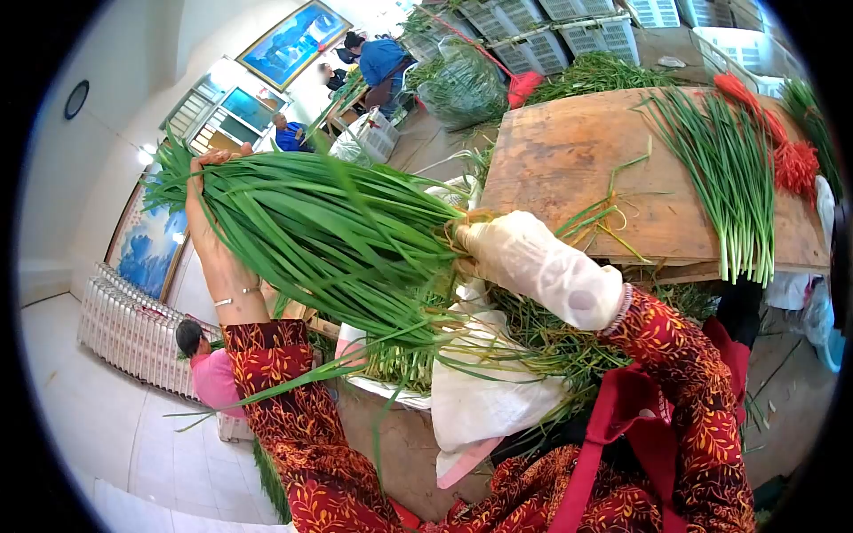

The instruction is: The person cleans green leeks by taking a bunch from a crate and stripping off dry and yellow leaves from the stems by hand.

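Observation:
A large bunch of garlic chives (320, 209) is stretched out in the air between my two hands. My bare left hand (216, 160) is closed around its leafy tips at the upper left. At the stem end, my right hand (538, 262), in a whitish glove, is closed on the bunch and hides most of the stalk bases. Loose leaves and yellowed strands hang below it. To the right, another bunch of garlic chives (715, 178) lies on the wooden board (569, 151), its pale stalk ends toward me.
Red ties (793, 167) lie on the board's right side. Trimmings (560, 333) and a white cloth (498, 391) are below my right hand. Plastic crates (600, 40) are stacked behind the board. One person (218, 377) is at left, others (380, 62) farther back.

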### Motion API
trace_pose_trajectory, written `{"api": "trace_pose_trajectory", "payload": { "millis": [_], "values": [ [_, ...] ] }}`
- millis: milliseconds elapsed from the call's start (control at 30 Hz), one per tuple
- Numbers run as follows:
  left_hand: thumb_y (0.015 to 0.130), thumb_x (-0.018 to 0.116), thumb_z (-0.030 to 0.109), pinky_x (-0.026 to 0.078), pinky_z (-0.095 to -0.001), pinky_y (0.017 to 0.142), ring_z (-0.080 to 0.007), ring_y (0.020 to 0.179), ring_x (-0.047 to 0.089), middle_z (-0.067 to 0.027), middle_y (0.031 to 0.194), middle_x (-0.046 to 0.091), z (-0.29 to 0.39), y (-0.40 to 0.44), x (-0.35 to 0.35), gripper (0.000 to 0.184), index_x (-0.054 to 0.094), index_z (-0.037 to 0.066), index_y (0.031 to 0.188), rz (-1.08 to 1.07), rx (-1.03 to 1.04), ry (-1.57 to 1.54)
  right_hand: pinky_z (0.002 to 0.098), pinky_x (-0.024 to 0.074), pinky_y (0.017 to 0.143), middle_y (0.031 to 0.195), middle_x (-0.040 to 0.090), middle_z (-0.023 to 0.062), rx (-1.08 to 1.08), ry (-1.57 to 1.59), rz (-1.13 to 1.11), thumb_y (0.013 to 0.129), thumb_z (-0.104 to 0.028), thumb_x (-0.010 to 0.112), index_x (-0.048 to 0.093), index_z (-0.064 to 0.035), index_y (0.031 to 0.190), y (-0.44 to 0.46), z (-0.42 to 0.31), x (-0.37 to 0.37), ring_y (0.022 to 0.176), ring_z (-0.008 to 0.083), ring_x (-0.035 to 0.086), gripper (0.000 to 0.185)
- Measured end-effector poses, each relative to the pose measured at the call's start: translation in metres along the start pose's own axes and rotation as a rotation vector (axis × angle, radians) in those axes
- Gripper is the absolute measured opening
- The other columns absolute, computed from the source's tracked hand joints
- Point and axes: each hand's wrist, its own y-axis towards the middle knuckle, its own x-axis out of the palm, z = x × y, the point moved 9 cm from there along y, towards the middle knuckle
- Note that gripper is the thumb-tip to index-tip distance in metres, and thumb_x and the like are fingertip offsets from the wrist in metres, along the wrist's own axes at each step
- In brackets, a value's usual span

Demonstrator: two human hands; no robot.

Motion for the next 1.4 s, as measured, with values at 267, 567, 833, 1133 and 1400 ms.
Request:
{"api": "trace_pose_trajectory", "payload": {
  "millis": [267, 567, 833, 1133, 1400],
  "values": [
    [0.088, 0.048, 0.013, 0.04, -0.0399, 0.096, -0.0179, 0.086, 0.055, -0.004, 0.08, 0.055, -0.011, 0.011, -0.045, 0.011, 0.053, 0.004, 0.084, 0.001, -0.159, -0.308, 0.0377, 0.0516, 0.063, 0.088, 0.066, 0.0108, 0.043, -0.254, -0.595, 0.084, -0.028, 0.054, 0.058, -0.0115, 0.11, -0.151, 0.107, 0.221, 0.074, 0.0248, 0.064, 0.031],
    [0.094, 0.041, 0.022, 0.038, -0.0319, 0.099, -0.017, 0.101, 0.052, -0.0076, 0.105, 0.053, 0.004, -0.023, -0.018, 0.025, 0.05, 0.003, 0.107, 0.05, 0.001, 0.11, 0.0292, 0.0405, 0.089, 0.11, 0.056, 0.0052, 0.297, 1.379, -0.273, 0.079, -0.044, 0.065, 0.043, -0.0031, 0.13, -0.056, 0.064, 0.096, 0.101, 0.0147, 0.049, 0.068],
    [0.096, 0.038, 0.025, 0.032, -0.0329, 0.102, -0.0214, 0.112, 0.048, -0.0045, 0.104, 0.052, -0.004, -0.027, -0.02, 0.028, 0.05, 0.004, 0.11, -0.127, 0.148, 0.313, 0.0302, 0.0408, 0.092, 0.116, 0.056, 0.0072, 0.134, 2.04, -0.036, 0.085, -0.03, 0.06, 0.051, -0.0036, 0.12, -0.024, 0.03, 0.058, 0.104, 0.0182, 0.055, 0.045],
    [0.093, 0.045, 0.017, 0.041, -0.0277, 0.084, -0.0145, 0.082, 0.049, -0.0014, 0.083, 0.051, -0.026, 0.015, -0.049, 0.011, 0.047, 0.006, 0.089, -0.174, -0.091, -0.311, 0.0225, 0.0381, 0.056, 0.069, 0.052, -0.004, 0.177, 1.627, -0.081, 0.09, -0.041, 0.05, 0.058, -0.0094, 0.078, -0.041, 0.034, 0.036, 0.062, 0.0069, 0.047, 0.034],
    [0.092, 0.046, 0.014, 0.042, -0.0262, 0.081, -0.013, 0.08, 0.05, -0.0015, 0.082, 0.051, -0.016, 0.008, -0.061, 0.008, 0.049, 0.007, 0.089, -0.096, -0.12, -0.278, 0.0219, 0.03, 0.044, 0.054, 0.04, -0.0067, 0.502, 1.457, -0.079, 0.091, -0.044, 0.046, 0.045, -0.0167, 0.058, -0.109, 0.088, 0.065, 0.045, 0.0046, 0.033, 0.042]
  ]
}}
